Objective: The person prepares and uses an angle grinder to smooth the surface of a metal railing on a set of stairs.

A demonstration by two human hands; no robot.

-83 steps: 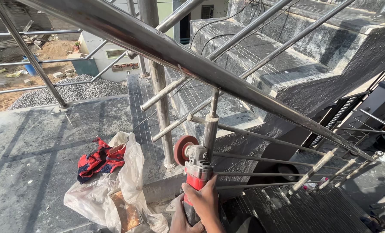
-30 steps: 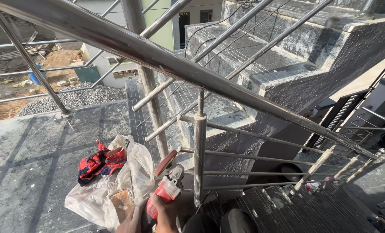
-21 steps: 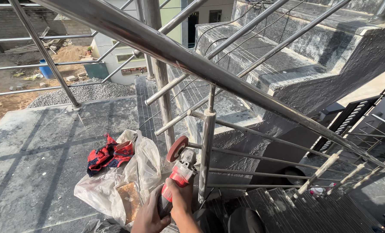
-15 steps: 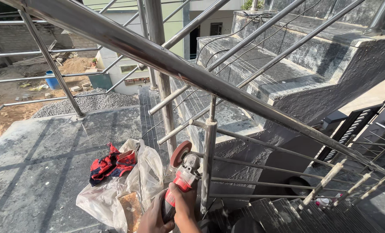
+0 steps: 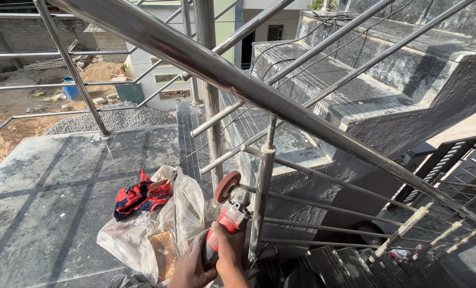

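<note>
A red angle grinder (image 5: 223, 226) with a reddish disc (image 5: 227, 186) points up and away from me, just left of a thin steel baluster post (image 5: 261, 198). My right hand (image 5: 230, 252) wraps the grinder's body from the right. My left hand (image 5: 189, 268) grips its rear end at the bottom edge of the view. The disc sits close to the post but apart from it, below the sloping steel handrail (image 5: 232, 74). Thin horizontal rails (image 5: 323, 229) run right from the post.
A crumpled clear plastic bag (image 5: 180, 210) lies left of the grinder on the dark stone landing (image 5: 51, 181), with a red and blue cloth (image 5: 139, 194) on it. A thicker steel post (image 5: 210, 101) stands behind. Dark stair treads (image 5: 355, 266) drop away at the lower right.
The grinder has come up from low beside the bag to right next to the baluster post, and both hands have stayed on it. The camera has swayed slightly.
</note>
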